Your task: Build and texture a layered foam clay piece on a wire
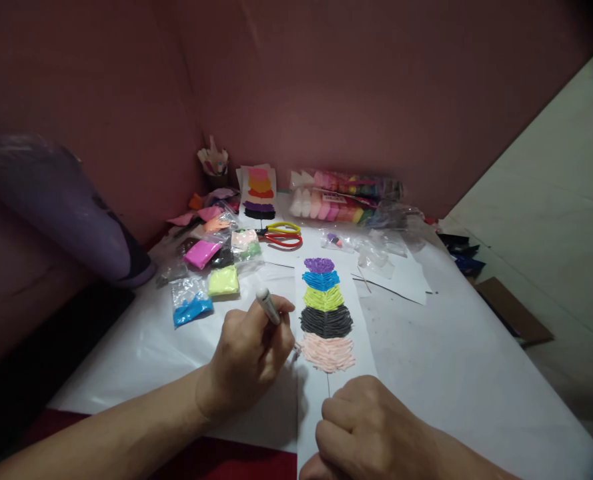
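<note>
My left hand (251,353) is closed around a slim, white-ended, pen-like tool (268,306), held tilted. Its lower end points to the left edge of a pale pink band (329,352) of clay-like strands. That band belongs to a feather-shaped picture on a white paper strip (311,400), with black, yellow-green, blue and purple bands (319,265) above it. A thin drawn line runs down from the pink band. Over the lower part of the strip rests my right hand (361,430), its fingers curled in; whatever they may hold is hidden.
Small bags of coloured clay, one of them blue (192,311), lie at the left. Scissors (283,235) with red and yellow handles sit behind. Farther back are a second feather picture (260,193) and clear packs of clay (331,205). A purple wrapped object (71,207) leans in at left.
</note>
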`<state>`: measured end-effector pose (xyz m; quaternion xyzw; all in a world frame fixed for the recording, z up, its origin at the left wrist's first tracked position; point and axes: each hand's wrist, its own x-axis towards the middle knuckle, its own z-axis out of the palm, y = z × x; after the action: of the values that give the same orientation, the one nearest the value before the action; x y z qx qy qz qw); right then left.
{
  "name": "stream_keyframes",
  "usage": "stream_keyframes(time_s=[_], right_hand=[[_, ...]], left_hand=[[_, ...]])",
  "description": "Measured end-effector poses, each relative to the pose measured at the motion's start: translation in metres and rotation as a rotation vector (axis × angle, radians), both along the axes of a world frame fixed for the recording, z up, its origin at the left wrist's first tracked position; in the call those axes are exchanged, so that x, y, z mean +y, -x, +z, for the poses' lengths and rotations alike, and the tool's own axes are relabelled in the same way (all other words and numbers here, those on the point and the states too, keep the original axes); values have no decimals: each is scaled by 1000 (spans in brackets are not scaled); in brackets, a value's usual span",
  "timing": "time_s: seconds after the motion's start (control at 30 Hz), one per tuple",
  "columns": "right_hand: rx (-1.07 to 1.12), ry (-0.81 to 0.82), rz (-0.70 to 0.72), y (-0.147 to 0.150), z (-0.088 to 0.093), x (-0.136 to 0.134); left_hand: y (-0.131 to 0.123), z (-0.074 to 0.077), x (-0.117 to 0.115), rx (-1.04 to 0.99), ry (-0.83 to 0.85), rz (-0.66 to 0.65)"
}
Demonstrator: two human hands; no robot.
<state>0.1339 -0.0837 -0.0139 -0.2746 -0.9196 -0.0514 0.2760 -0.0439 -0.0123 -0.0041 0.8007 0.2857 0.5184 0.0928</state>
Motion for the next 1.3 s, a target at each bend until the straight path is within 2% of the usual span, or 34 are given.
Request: stream_keyframes(time_s=[0.17, 0.27, 0.57, 0.8, 1.3], right_hand=[[11, 6, 19, 1, 0, 1], [21, 18, 15, 2, -1, 1], [22, 6, 22, 1, -2, 3], [12, 10, 25, 0, -3, 0], [11, 1, 20, 1, 0, 1]], left_hand=[[-1, 2, -1, 16, -38, 52], [-2, 3, -1, 22, -70, 34], [-2, 1, 0, 16, -10, 3], [0, 3, -2, 18, -27, 46], [-1, 0, 2, 29, -53, 33]])
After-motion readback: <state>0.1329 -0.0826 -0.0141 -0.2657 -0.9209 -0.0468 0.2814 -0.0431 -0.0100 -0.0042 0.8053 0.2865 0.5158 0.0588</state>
